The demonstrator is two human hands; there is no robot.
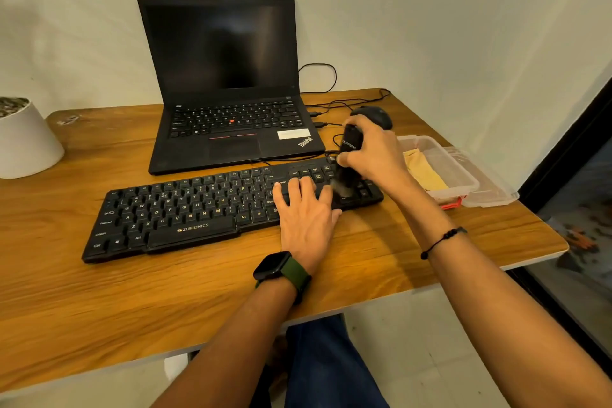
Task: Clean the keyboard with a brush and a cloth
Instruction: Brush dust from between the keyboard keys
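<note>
A black keyboard (185,212) lies slantwise on the wooden desk (381,258). My left hand (306,214) rests flat on its right part, fingers spread over the keys. My right hand (372,151) grips a black brush (351,141) by its thick handle. Its bristles, blurred, touch the keys at the keyboard's right end. A yellow cloth (425,172) lies in a clear plastic box (463,175) to the right of the keyboard.
An open black laptop (228,103) with a dark screen stands behind the keyboard. A black mouse (381,116) and cables lie behind my right hand. A white pot (23,142) stands at the left edge. The box lid (496,189) lies by the desk's right edge.
</note>
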